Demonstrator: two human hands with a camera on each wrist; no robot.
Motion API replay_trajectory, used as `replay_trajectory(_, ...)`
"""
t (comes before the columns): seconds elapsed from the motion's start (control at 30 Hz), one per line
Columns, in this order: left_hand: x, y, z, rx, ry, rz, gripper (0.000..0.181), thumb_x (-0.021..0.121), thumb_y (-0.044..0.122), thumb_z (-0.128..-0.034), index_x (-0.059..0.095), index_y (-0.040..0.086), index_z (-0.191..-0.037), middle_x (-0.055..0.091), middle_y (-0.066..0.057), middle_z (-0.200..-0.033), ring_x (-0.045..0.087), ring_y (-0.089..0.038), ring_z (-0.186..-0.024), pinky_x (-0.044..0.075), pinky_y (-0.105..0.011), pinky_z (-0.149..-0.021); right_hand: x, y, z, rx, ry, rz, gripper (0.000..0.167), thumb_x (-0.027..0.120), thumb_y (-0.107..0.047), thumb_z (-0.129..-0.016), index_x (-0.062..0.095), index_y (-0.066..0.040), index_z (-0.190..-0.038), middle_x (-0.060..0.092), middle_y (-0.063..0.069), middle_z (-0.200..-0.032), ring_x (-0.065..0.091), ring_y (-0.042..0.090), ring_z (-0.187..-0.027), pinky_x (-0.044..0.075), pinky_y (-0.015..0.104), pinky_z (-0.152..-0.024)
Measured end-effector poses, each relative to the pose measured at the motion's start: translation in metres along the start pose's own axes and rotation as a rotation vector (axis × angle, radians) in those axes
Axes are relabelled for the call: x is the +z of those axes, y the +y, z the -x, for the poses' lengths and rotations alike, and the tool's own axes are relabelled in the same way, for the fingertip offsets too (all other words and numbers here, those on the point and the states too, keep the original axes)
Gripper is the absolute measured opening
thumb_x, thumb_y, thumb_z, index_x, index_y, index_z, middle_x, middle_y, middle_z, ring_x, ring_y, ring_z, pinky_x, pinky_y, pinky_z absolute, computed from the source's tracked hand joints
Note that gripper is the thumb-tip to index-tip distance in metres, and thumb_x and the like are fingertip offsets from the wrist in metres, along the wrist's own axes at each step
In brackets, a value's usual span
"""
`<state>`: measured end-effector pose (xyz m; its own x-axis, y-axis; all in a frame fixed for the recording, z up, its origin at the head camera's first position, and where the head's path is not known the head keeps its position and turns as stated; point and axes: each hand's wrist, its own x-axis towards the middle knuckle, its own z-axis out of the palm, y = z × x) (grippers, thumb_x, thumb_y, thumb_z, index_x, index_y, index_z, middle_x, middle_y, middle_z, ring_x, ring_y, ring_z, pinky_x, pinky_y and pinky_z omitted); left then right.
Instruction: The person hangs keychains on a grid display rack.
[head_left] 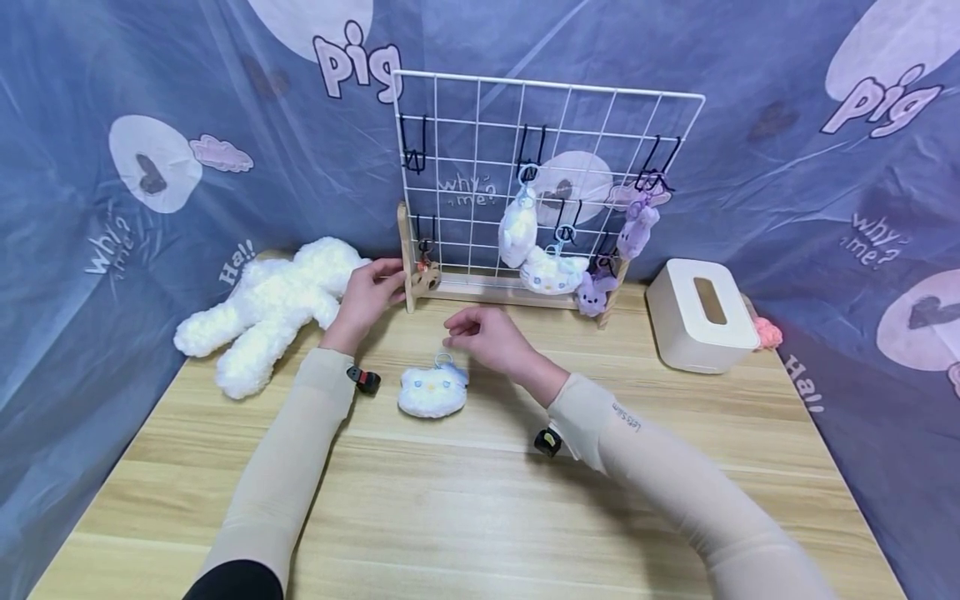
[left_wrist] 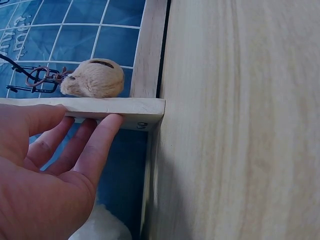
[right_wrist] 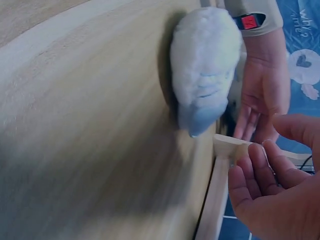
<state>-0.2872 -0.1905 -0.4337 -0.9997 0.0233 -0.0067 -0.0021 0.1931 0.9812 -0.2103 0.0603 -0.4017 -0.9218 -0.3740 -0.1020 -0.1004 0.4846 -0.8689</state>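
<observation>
My left hand [head_left: 371, 292] is at the left end of a white wire grid rack [head_left: 480, 212]. Its fingertips touch the outer face of the rack's wooden side post [left_wrist: 112, 106]. Just inside that post, a small tan plush keychain [left_wrist: 97, 79] hangs from a black hook. My right hand [head_left: 491, 337] hovers in front of the rack, fingers loosely bent and nothing visible between them. Below and left of it, a white plush cat-head keychain [head_left: 432, 392] with a light blue bow and ring lies on the table; its side shows in the right wrist view [right_wrist: 205, 55].
More plush keychains hang on the rack: a white one [head_left: 517, 229], a white cat head [head_left: 553, 273] and two purple ones [head_left: 637, 229]. A black hook [head_left: 414, 158] sits upper left. A large white plush [head_left: 277, 300] lies left; a white tissue box [head_left: 697, 321] stands right.
</observation>
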Motion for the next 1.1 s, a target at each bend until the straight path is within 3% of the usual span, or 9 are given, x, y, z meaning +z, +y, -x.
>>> replay_trajectory(0.33,0.001,0.001,0.0,0.009,0.007,-0.013,0.041,0.061,0.012,-0.1163,0.062,-0.005,-0.154,0.063,-0.027,-0.144,0.07,-0.031,-0.124,0.069,-0.043,-0.11,0.011,0.006,-0.007,0.044,-0.007,-0.002,0.034,0.082,-0.009,-0.1,0.076,0.003,-0.131,0.08,0.016,-0.118,0.073,0.022,-0.103,0.066,0.026,-0.09)
replay_trajectory(0.8,0.0,-0.001,0.001,0.005,0.001,0.004,0.041,0.061,0.011,-0.1163,0.061,-0.005,-0.154,0.062,-0.026,-0.144,0.07,-0.029,-0.123,0.07,-0.04,-0.109,0.023,0.021,-0.013,0.071,-0.031,0.111,0.023,0.086,-0.014,-0.098,0.08,-0.002,-0.117,0.08,0.008,-0.104,0.068,0.012,-0.089,0.054,0.013,-0.071)
replay_trajectory(1.1,0.001,-0.002,0.0,0.013,0.007,-0.002,0.041,0.06,0.012,-0.1167,0.061,-0.004,-0.154,0.063,-0.026,-0.144,0.07,-0.025,-0.122,0.068,-0.043,-0.113,0.024,0.022,-0.016,0.062,-0.075,0.184,0.019,0.088,-0.01,-0.095,0.08,-0.004,-0.111,0.077,0.003,-0.097,0.066,0.01,-0.086,0.055,0.015,-0.072)
